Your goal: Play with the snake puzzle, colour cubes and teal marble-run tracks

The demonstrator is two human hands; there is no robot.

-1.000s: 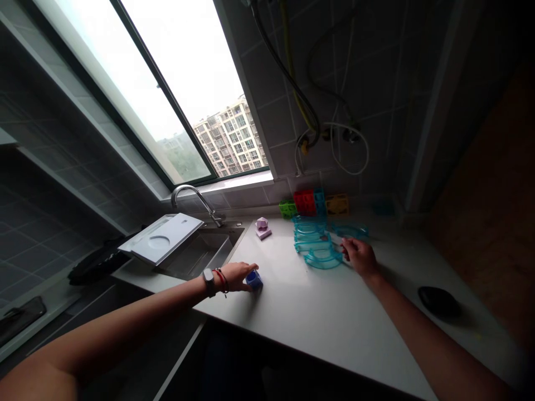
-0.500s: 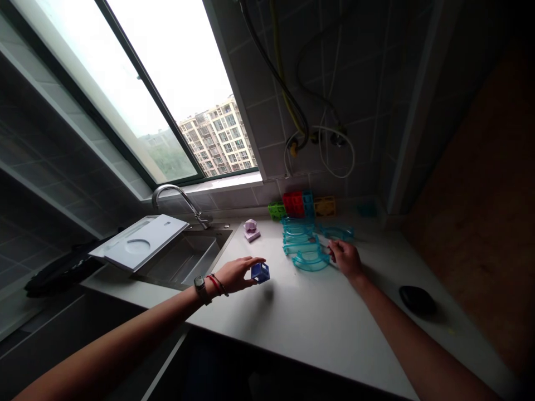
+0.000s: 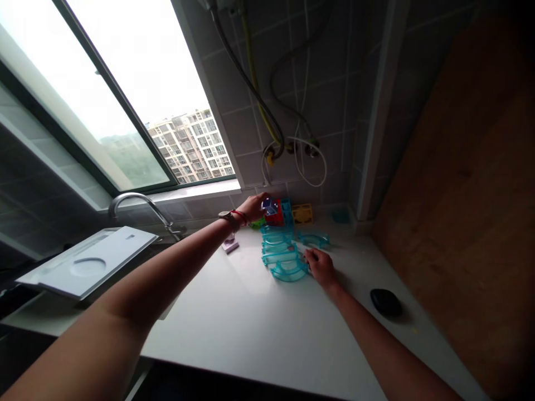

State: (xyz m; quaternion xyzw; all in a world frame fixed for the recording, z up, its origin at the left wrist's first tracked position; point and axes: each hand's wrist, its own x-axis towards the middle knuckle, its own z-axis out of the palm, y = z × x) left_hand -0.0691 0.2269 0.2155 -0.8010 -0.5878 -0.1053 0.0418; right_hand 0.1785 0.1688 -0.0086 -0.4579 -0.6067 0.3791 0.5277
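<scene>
My left hand (image 3: 253, 207) reaches to the back of the counter, its fingers closed on a small blue cube block (image 3: 270, 206) with open sides. The cube is in front of a red block (image 3: 275, 219); whether the two touch I cannot tell. Beside the red one are a teal block (image 3: 286, 208), a yellow block (image 3: 302, 213) and a partly covered green block (image 3: 257, 223). My right hand (image 3: 321, 266) is closed at the right side of several see-through teal curved track pieces (image 3: 279, 256). What its fingers hold is hidden.
A pale purple piece (image 3: 230, 245) lies left of the track pieces, and another curved teal piece (image 3: 314, 240) to their right. A black rounded object (image 3: 386, 302) sits near the wooden panel (image 3: 438, 223). On the left, a white board (image 3: 90, 262) rests by the faucet (image 3: 142, 199).
My left hand has carried the blue cube up and away from me, from the counter's front to the blocks by the wall. My right hand stays by the track pieces. The view has shifted right.
</scene>
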